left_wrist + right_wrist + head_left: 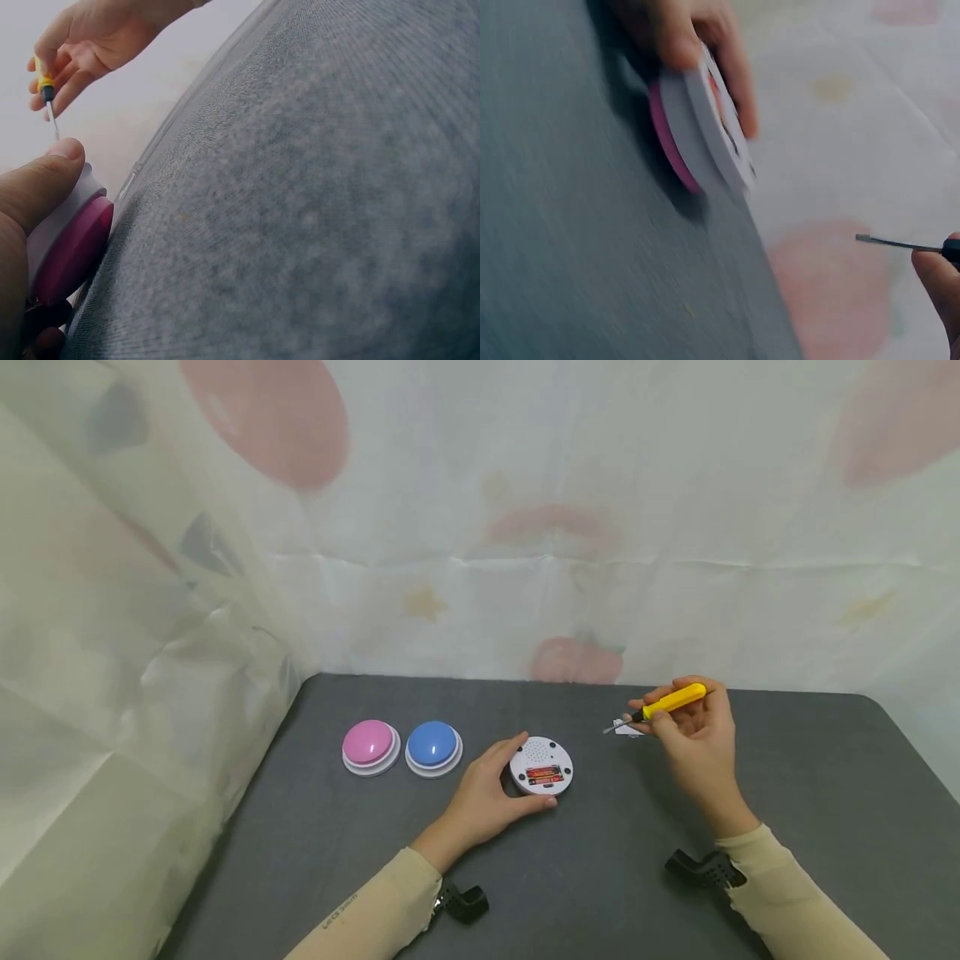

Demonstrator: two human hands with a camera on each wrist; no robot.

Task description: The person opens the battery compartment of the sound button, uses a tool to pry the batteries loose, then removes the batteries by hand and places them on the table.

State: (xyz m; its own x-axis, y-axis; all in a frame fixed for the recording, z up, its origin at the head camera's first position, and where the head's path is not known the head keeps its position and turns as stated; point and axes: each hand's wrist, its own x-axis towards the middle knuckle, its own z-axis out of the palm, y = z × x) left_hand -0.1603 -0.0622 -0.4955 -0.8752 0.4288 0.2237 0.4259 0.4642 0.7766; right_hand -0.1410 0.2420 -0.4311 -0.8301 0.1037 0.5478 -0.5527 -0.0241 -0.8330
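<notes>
My left hand (487, 797) grips a round white push-button device (537, 752) by its rim, fingers at the far side and thumb at the near side. The device lies upside down, its base up with a battery compartment showing red-and-black batteries (544, 775). Its pink dome (77, 247) faces the tabletop in the left wrist view. Off to the right, my right hand (699, 743) holds a yellow-handled screwdriver (675, 699) above the table, tip pointing left, apart from the device. A small white piece (627, 730) shows behind the screwdriver's shaft, partly hidden by the fingers.
Left of my left hand, a blue-domed button (432, 745) and a pink-domed button (368, 743) stand upright side by side on the dark grey table (600, 877). A pale printed curtain (450, 527) hangs behind the table and along its left side.
</notes>
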